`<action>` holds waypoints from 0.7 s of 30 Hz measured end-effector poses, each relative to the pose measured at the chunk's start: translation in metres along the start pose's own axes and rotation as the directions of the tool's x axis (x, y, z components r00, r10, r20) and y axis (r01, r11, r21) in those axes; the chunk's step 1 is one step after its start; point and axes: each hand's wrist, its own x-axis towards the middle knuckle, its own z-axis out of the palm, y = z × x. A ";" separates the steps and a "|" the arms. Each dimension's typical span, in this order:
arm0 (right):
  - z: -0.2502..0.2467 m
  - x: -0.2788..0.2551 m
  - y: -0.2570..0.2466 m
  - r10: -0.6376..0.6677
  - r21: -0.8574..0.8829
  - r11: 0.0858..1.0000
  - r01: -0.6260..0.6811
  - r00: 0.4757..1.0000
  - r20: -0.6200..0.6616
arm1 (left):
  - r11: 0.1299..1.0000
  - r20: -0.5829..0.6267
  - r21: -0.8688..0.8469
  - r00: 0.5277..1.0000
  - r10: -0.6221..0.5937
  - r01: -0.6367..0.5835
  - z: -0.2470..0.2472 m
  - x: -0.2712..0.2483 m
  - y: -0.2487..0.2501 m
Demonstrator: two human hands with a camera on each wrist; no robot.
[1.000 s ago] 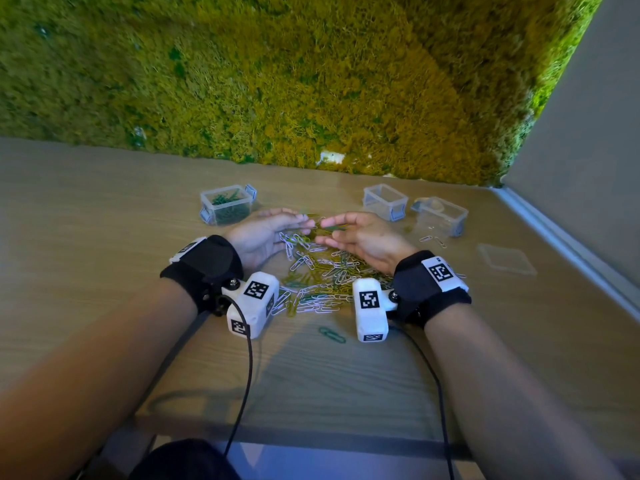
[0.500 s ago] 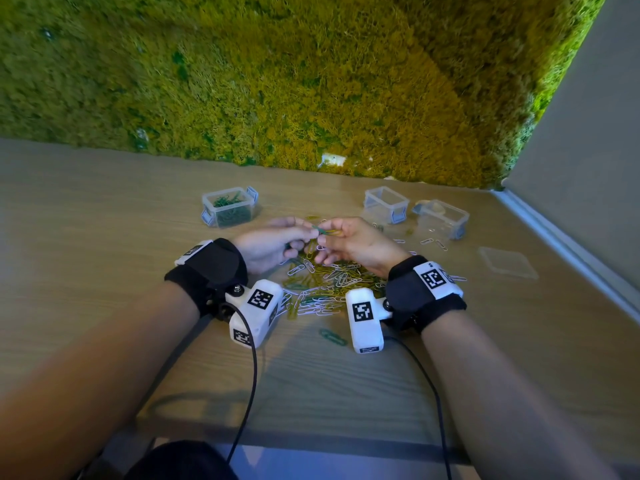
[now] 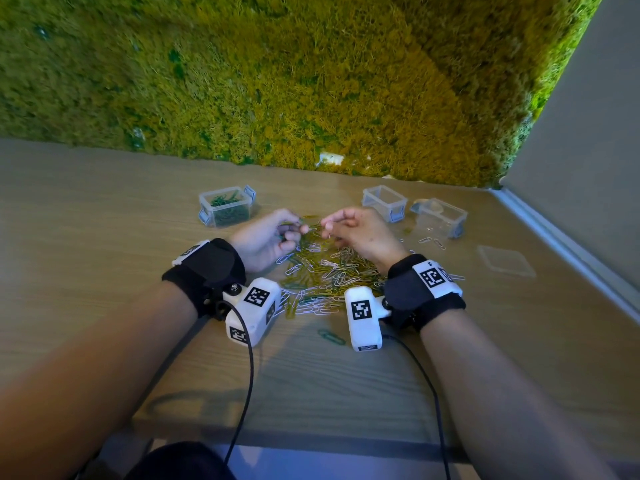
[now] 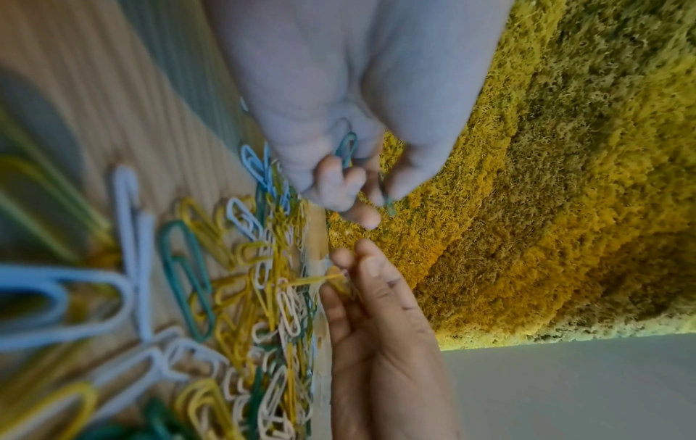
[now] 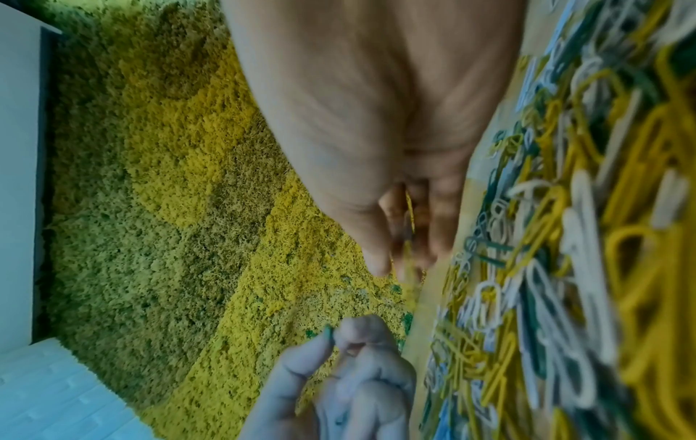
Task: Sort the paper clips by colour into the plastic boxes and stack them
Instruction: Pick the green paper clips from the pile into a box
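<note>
A mixed pile of yellow, white and green paper clips lies on the wooden table between my wrists. My left hand hovers over the pile's far edge, fingers curled round green clips. Facing it a short gap away, my right hand pinches a yellow clip between thumb and fingertips; that yellow clip also shows in the right wrist view. A clear plastic box holding green clips stands at the far left. Two more clear boxes stand at the far right.
A clear lid lies flat on the table to the right. One green clip lies alone near the front, between the wrist cameras. A moss wall backs the table and a grey wall closes the right side.
Both hands rose from lying flat on the pile, met at a clump of clips, then drew slightly apart, the left keeping green clips and the right a yellow one.
</note>
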 end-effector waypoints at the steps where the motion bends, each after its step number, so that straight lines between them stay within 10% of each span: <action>1: -0.002 0.000 -0.001 -0.007 -0.062 0.998 0.004 0.998 -0.055 | 0.994 0.006 -0.105 0.999 -0.036 0.037 -0.002 0.000 0.001; 10: -0.015 -0.011 -0.015 0.225 -0.608 0.782 -0.136 0.972 0.072 | 0.816 0.022 -0.548 0.978 -0.208 0.186 -0.008 0.003 0.005; 18: -0.007 -0.006 -0.014 0.072 0.097 0.993 -0.066 0.995 -0.067 | 0.937 0.177 -0.205 0.952 -0.248 0.282 0.001 -0.005 0.002; 21: 0.007 -0.005 -0.012 -0.003 0.112 0.994 0.009 0.998 -0.057 | 0.937 0.162 -0.196 0.952 -0.260 0.289 0.001 -0.003 0.000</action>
